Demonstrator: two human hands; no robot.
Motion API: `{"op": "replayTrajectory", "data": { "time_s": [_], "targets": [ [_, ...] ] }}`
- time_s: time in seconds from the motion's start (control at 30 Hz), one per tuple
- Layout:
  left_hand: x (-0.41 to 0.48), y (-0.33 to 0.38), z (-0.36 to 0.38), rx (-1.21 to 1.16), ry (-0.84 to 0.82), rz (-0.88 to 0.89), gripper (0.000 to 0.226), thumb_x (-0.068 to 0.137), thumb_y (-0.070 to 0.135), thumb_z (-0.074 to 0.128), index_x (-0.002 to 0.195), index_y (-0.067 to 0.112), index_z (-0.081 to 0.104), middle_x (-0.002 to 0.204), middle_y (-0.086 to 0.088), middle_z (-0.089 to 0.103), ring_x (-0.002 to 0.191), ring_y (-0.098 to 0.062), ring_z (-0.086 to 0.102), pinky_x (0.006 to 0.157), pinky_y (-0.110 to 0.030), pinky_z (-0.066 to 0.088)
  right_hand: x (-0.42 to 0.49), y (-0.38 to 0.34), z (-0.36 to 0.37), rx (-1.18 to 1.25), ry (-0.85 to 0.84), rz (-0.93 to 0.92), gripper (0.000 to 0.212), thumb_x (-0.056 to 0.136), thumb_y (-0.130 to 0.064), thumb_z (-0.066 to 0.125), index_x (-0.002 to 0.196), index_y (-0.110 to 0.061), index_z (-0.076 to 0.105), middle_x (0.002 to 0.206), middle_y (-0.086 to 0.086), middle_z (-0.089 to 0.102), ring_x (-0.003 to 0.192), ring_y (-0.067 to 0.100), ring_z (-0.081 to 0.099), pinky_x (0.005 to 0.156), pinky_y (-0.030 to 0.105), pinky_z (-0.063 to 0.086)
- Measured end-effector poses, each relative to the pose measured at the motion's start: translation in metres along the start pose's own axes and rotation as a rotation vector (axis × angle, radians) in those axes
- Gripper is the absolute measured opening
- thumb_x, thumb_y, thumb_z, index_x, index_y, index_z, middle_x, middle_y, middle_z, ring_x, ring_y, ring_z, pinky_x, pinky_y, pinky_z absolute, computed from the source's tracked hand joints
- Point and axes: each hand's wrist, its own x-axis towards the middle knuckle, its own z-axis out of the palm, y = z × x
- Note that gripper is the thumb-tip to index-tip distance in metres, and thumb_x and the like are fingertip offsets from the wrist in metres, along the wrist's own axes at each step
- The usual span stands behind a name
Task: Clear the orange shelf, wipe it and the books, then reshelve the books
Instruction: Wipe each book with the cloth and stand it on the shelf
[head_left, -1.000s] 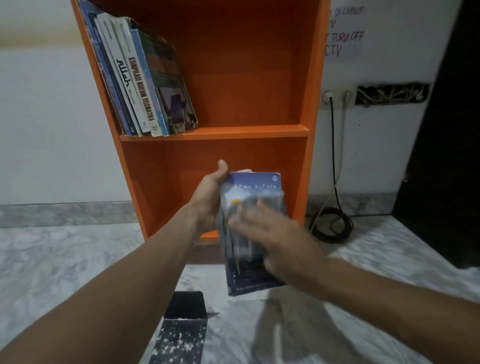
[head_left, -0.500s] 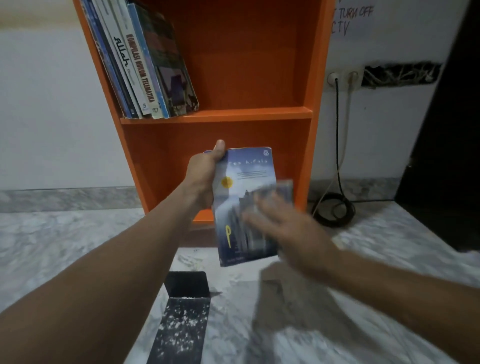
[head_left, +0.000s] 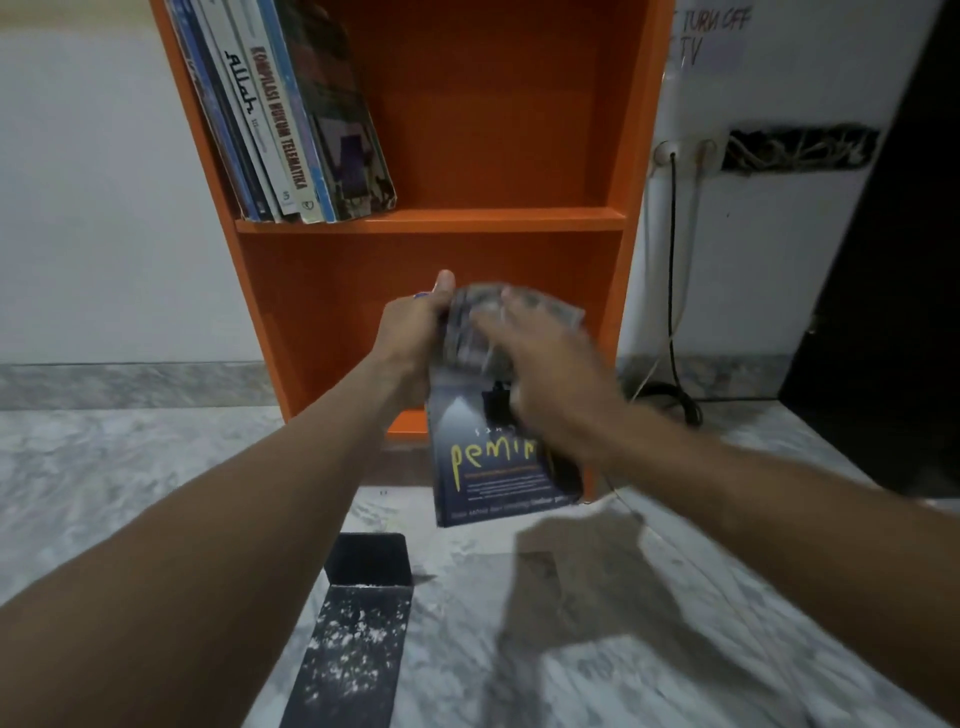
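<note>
Two hands | left grip (head_left: 410, 335) clamped on book (head_left: 493, 467) top | right grip (head_left: 545, 374) flat, pressing grey cloth (head_left: 467, 319) on cover

In front of you is a white wall (head_left: 104, 208), evenly and dimly lit, with a grey marble skirting (head_left: 130, 384) along its foot. The floor (head_left: 597, 665) is pale marble with grey veins. The orange shelf (head_left: 493, 104) stands against the wall. To its right you see a double socket (head_left: 685, 153) on the wall. A black cable (head_left: 672, 260) hangs from it down to a coil on the floor. Just beside the socket is a rough opening (head_left: 800, 148) with wires inside, and above it a handwritten note (head_left: 711, 31). At the right edge stands something tall and black (head_left: 893, 260). A black box (head_left: 353, 634), speckled white, lies near you.
</note>
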Motion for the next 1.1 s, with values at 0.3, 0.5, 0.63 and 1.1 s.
{"op": "replayTrajectory", "data": {
  "time_s": [0.3,0.5,0.63,1.1],
  "targets": [
    [0.002,0.001,-0.035,0.066,0.151,0.041,0.034,0.094,0.038,0.061,0.082,0.007,0.061,0.093,-0.02,0.067,0.082,-0.033,0.066,0.082,-0.052,0.054,-0.093,-0.005,0.008,0.216,-0.333,-0.229,0.048,0.061,-0.021,0.05,0.106,-0.034,0.062,0.095,-0.007,0.071,0.085,0.02,0.068,0.068,0.035,0.056],
    [-0.005,-0.002,-0.022,-0.103,0.036,-0.037,0.031,0.102,0.028,0.046,0.086,0.007,0.064,0.087,-0.013,0.066,0.08,-0.027,0.065,0.091,-0.045,0.051,0.015,-0.016,-0.023,0.201,0.117,0.021,0.048,0.074,-0.012,0.061,0.12,-0.025,0.062,0.111,0.003,0.067,0.102,0.027,0.062,0.083,0.049,0.053],
    [-0.007,0.011,-0.016,0.006,0.127,0.008,0.036,0.097,0.04,0.057,0.088,0.006,0.063,0.078,-0.006,0.071,0.071,-0.021,0.07,0.071,-0.031,0.06,-0.027,-0.037,0.028,-0.022,-0.12,-0.094,0.068,0.08,0.007,0.051,0.143,-0.02,0.045,0.152,0.009,0.038,0.138,0.033,0.035,0.104,0.054,0.043],
    [0.029,-0.038,-0.057,0.13,0.267,0.041,0.033,0.086,0.042,0.069,0.069,0.015,0.059,0.083,-0.014,0.06,0.076,-0.026,0.056,0.072,-0.039,0.046,-0.123,-0.006,0.141,0.239,-1.351,0.039,0.041,0.078,-0.018,0.057,0.102,0.015,0.058,0.101,0.037,0.061,0.089,0.05,0.062,0.059,0.041,0.041]
  ]
}}
